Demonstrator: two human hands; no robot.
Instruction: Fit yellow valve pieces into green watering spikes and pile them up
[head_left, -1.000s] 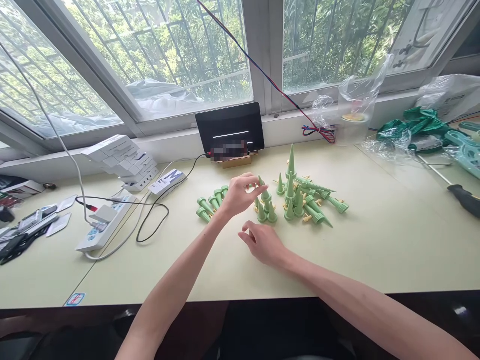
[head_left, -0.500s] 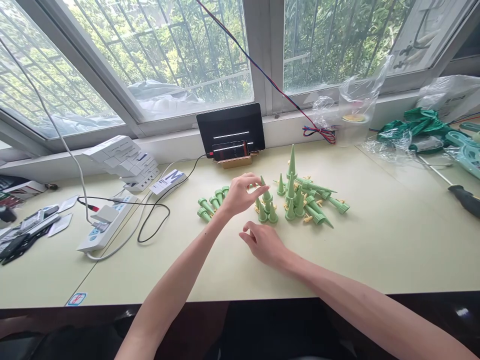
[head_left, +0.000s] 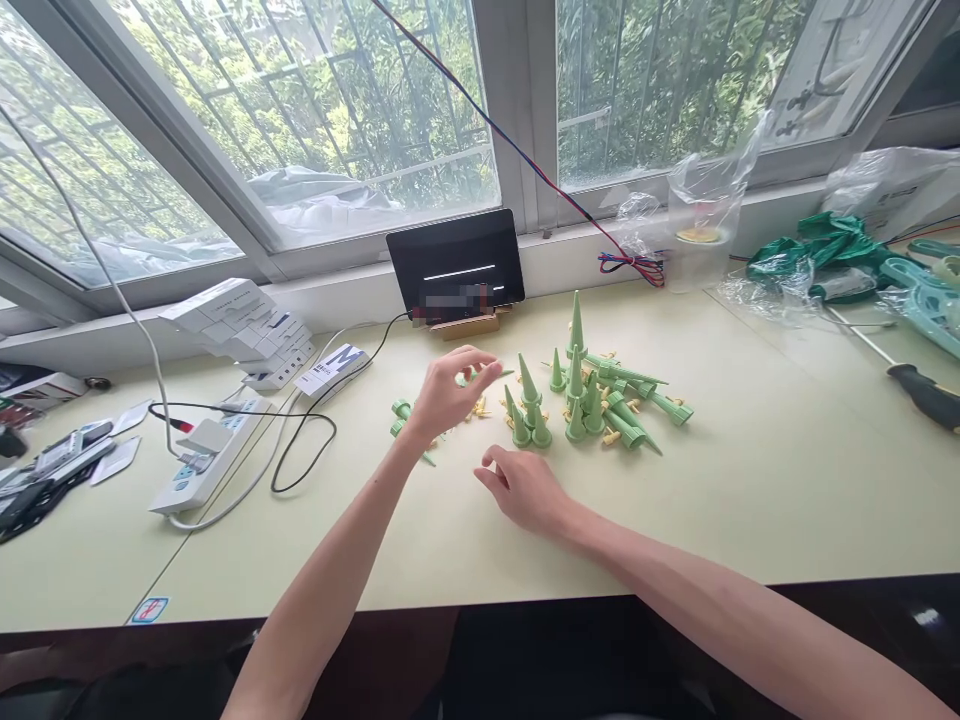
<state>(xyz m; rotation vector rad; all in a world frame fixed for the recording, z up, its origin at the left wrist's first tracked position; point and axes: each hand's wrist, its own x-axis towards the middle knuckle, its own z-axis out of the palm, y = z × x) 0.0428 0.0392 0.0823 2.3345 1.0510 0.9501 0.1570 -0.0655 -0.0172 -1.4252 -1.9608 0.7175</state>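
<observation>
My left hand (head_left: pixel 448 392) hovers over the left group of green plastic plant-watering spikes (head_left: pixel 401 409), partly hiding them. Its fingers are bent, the thumb stands a little apart, and I see nothing held. My right hand (head_left: pixel 529 488) rests on the table with curled fingers, thumb and forefinger apart, holding nothing. Just beyond it, a small stack of upright green cone spikes (head_left: pixel 529 385) has one cone on top of others. To its right stands a taller stack of cones (head_left: pixel 575 370). Several spikes with yellow valves (head_left: pixel 630 415) lie in a heap beside that.
A tablet (head_left: pixel 456 265) leans at the window behind a phone on a cardboard stand (head_left: pixel 469 328). At left are a power strip (head_left: pixel 214 460), cables and white boxes (head_left: pixel 240 325). A screwdriver (head_left: pixel 926 392), plastic bags and green wrapping (head_left: pixel 844 245) lie at right.
My left hand has moved left, away from the small stack's top cone to above the left group of spikes. The right hand stays in place. The view has shifted slightly.
</observation>
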